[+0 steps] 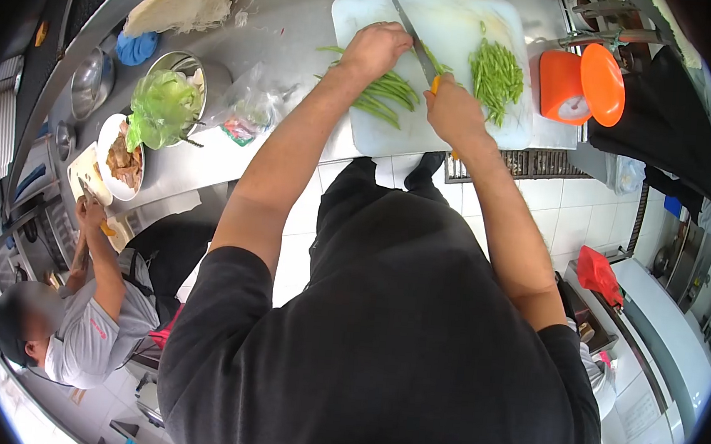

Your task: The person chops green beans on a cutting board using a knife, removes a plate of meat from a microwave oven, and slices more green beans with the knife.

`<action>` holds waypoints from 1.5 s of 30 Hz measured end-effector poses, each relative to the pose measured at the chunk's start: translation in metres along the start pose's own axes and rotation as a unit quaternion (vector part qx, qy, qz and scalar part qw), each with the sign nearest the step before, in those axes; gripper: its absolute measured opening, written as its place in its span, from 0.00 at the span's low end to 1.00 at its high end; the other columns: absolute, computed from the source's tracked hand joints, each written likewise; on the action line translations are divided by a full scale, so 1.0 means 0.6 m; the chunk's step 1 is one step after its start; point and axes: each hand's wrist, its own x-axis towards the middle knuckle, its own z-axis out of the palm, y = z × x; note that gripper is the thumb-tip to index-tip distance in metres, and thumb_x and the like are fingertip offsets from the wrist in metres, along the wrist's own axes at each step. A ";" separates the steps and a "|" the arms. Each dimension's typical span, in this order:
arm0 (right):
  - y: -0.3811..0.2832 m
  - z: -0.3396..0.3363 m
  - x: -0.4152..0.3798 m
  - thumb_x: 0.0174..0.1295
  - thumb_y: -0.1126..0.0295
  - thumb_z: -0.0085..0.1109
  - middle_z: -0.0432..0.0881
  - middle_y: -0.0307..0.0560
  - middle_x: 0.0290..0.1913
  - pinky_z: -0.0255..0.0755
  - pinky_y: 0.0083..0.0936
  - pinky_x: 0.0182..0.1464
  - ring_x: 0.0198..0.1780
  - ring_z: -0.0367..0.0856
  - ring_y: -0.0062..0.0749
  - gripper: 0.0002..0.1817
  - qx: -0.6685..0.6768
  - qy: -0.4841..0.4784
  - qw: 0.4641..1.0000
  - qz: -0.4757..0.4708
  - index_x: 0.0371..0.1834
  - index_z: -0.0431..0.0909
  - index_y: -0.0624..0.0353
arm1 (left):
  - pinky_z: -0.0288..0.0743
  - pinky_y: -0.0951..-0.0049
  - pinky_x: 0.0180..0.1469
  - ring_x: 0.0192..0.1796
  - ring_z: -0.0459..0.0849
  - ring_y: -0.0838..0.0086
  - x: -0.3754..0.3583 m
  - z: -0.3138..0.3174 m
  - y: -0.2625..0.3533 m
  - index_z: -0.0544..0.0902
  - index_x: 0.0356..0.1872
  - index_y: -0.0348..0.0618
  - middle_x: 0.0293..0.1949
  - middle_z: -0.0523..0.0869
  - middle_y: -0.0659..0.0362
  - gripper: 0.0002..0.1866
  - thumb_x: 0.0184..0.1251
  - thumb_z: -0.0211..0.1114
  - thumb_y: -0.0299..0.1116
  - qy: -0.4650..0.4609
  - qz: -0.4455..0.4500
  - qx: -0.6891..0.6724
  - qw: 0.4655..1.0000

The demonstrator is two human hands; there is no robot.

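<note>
In the head view, a white cutting board (505, 21) lies on the steel counter. My right hand (457, 115) is wrapped round the yellow handle of a kitchen knife (412, 33), whose long blade points away from me across the board. My left hand (377, 48) is closed with fingers curled beside the blade, holding green beans that are mostly hidden under it. Whole green beans (386, 95) lie below and beside this hand, some reaching past the board's left edge. On the board's right side is a pile of cut green beans (496, 76).
An orange kitchen scale (562, 86) stands right of the board. To the left are a plastic bag (256, 106), a pot with lettuce (164, 107) and a white bowl of brown food pieces (122, 162). A co-worker (106, 319) cuts on a small board (88, 172) at lower left.
</note>
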 end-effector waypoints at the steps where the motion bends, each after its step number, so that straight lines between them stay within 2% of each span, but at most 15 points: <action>1: 0.003 0.019 0.012 0.77 0.59 0.59 0.90 0.68 0.43 0.84 0.52 0.51 0.47 0.91 0.64 0.20 0.006 0.000 1.000 0.007 0.54 0.73 0.69 | 0.82 0.57 0.57 0.51 0.87 0.56 0.000 0.000 0.000 0.91 0.42 0.48 0.44 0.90 0.57 0.07 0.72 0.65 0.31 0.001 0.001 0.002 1.000; 7: 0.003 -0.011 0.032 0.77 0.59 0.58 0.89 0.70 0.46 0.82 0.53 0.55 0.51 0.90 0.63 0.21 0.016 -0.027 0.999 0.006 0.56 0.74 0.69 | 0.83 0.57 0.57 0.52 0.88 0.56 0.001 -0.007 0.006 0.91 0.44 0.47 0.47 0.90 0.58 0.07 0.72 0.66 0.31 -0.005 -0.014 -0.002 1.000; 11: -0.014 -0.040 0.010 0.77 0.59 0.58 0.89 0.69 0.47 0.82 0.53 0.56 0.52 0.90 0.64 0.21 0.015 -0.046 0.999 0.017 0.57 0.73 0.69 | 0.83 0.58 0.59 0.53 0.88 0.56 -0.006 -0.011 0.003 0.91 0.45 0.47 0.49 0.90 0.58 0.07 0.71 0.67 0.30 0.003 -0.069 -0.013 0.998; 14: -0.020 -0.029 0.003 0.77 0.58 0.58 0.89 0.68 0.47 0.82 0.53 0.55 0.52 0.90 0.64 0.21 0.017 -0.041 0.999 0.020 0.57 0.74 0.68 | 0.84 0.60 0.55 0.50 0.90 0.57 -0.001 -0.016 0.004 0.92 0.45 0.45 0.48 0.91 0.58 0.07 0.71 0.69 0.29 -0.014 -0.057 0.005 0.998; 17: -0.011 0.001 0.012 0.76 0.58 0.59 0.90 0.68 0.47 0.82 0.52 0.55 0.52 0.90 0.64 0.21 0.016 -0.020 1.000 0.015 0.56 0.74 0.68 | 0.83 0.57 0.58 0.53 0.88 0.55 0.000 -0.011 -0.002 0.91 0.43 0.46 0.49 0.90 0.57 0.07 0.71 0.66 0.30 -0.022 -0.052 -0.010 0.998; 23: -0.008 0.004 0.041 0.76 0.57 0.60 0.89 0.68 0.47 0.82 0.52 0.55 0.52 0.90 0.63 0.22 0.028 -0.027 0.999 0.018 0.56 0.74 0.68 | 0.84 0.58 0.54 0.50 0.89 0.56 0.009 -0.016 0.008 0.91 0.43 0.44 0.47 0.90 0.58 0.06 0.72 0.66 0.29 -0.054 -0.037 0.062 0.996; 29: -0.013 0.011 0.042 0.76 0.57 0.60 0.89 0.68 0.45 0.83 0.52 0.54 0.51 0.90 0.63 0.23 0.049 -0.009 0.999 0.006 0.57 0.74 0.69 | 0.82 0.55 0.58 0.52 0.87 0.53 0.002 -0.013 0.007 0.89 0.41 0.43 0.45 0.88 0.54 0.06 0.73 0.65 0.29 -0.021 -0.019 0.038 0.999; 32: -0.008 0.027 0.054 0.76 0.57 0.59 0.89 0.68 0.44 0.83 0.51 0.51 0.45 0.91 0.60 0.22 0.062 -0.006 0.998 0.013 0.55 0.75 0.69 | 0.83 0.56 0.58 0.52 0.88 0.53 0.002 -0.017 0.014 0.89 0.40 0.43 0.45 0.88 0.51 0.07 0.72 0.64 0.30 -0.025 -0.015 0.049 0.998; 37: 0.005 -0.003 0.041 0.76 0.53 0.60 0.88 0.66 0.35 0.83 0.49 0.42 0.31 0.90 0.55 0.24 0.140 -0.076 0.986 0.052 0.50 0.76 0.69 | 0.83 0.53 0.55 0.48 0.89 0.54 0.011 -0.002 0.010 0.88 0.42 0.50 0.44 0.87 0.52 0.06 0.68 0.66 0.34 -0.076 -0.007 0.150 0.986; 39: 0.030 0.009 0.017 0.76 0.53 0.60 0.88 0.65 0.32 0.82 0.47 0.37 0.27 0.89 0.53 0.23 0.147 -0.047 0.987 0.035 0.50 0.77 0.68 | 0.83 0.53 0.57 0.49 0.89 0.54 0.011 0.003 0.000 0.86 0.41 0.42 0.45 0.87 0.50 0.09 0.66 0.68 0.36 -0.068 0.024 0.177 0.982; 40: 0.058 0.029 0.005 0.77 0.54 0.60 0.87 0.64 0.30 0.80 0.46 0.33 0.24 0.87 0.51 0.22 0.155 -0.020 0.988 0.010 0.50 0.77 0.68 | 0.83 0.53 0.57 0.49 0.89 0.52 0.012 -0.009 0.014 0.86 0.39 0.40 0.46 0.88 0.49 0.09 0.65 0.68 0.36 -0.085 -0.004 0.176 0.981; 41: 0.083 0.041 -0.007 0.77 0.54 0.60 0.87 0.63 0.29 0.79 0.44 0.29 0.21 0.86 0.49 0.22 0.163 0.008 0.987 -0.009 0.50 0.77 0.68 | 0.83 0.54 0.58 0.49 0.89 0.51 0.008 -0.007 0.011 0.86 0.39 0.41 0.47 0.88 0.48 0.10 0.64 0.70 0.36 -0.046 -0.010 0.141 0.989; 44: 0.121 0.024 -0.042 0.77 0.55 0.61 0.86 0.60 0.27 0.78 0.41 0.25 0.19 0.85 0.46 0.22 0.213 -0.023 0.973 0.083 0.50 0.76 0.68 | 0.83 0.55 0.58 0.49 0.88 0.50 -0.018 -0.081 0.039 0.87 0.38 0.42 0.47 0.88 0.48 0.10 0.62 0.73 0.36 0.018 -0.054 0.132 0.990; 45: 0.138 0.021 -0.053 0.77 0.55 0.61 0.85 0.59 0.27 0.78 0.41 0.25 0.19 0.85 0.46 0.22 0.223 -0.017 0.969 0.103 0.50 0.76 0.69 | 0.82 0.55 0.58 0.50 0.88 0.50 -0.041 -0.109 0.029 0.88 0.39 0.44 0.47 0.89 0.50 0.11 0.60 0.76 0.37 0.056 -0.098 0.104 0.988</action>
